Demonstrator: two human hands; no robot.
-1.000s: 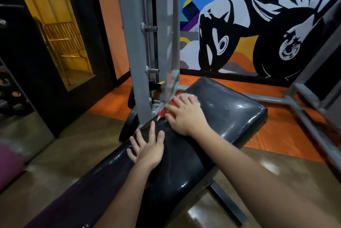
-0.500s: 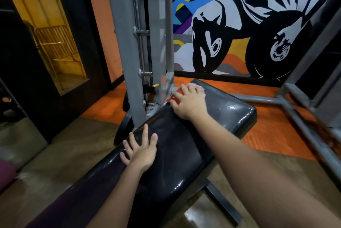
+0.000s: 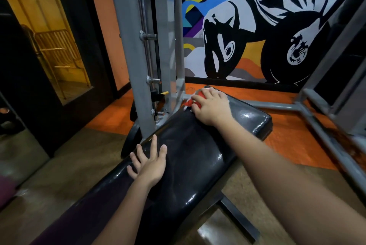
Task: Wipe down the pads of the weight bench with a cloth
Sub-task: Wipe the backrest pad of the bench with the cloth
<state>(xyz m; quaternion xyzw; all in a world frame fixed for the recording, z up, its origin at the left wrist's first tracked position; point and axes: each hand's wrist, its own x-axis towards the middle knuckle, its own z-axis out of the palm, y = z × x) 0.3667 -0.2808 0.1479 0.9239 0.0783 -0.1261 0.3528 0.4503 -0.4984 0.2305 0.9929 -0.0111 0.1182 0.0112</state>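
Note:
A long black glossy bench pad (image 3: pixel 198 149) runs from the lower left toward the far right. My right hand (image 3: pixel 211 106) presses a red and white cloth (image 3: pixel 191 102) flat onto the pad's far left corner; most of the cloth is hidden under the palm. Nearer to me, my left hand (image 3: pixel 149 162) rests flat on the pad's left edge, fingers spread, holding nothing.
A grey steel rack upright (image 3: pixel 130 54) with pegs stands close beside the pad's left edge, next to the cloth. A grey floor frame (image 3: pixel 309 118) runs along the right. A black weight plate (image 3: pixel 131 139) leans by the upright. A mural wall stands behind.
My right hand has slid the cloth farther along the pad to its far left corner. The left hand has stayed flat on the near edge.

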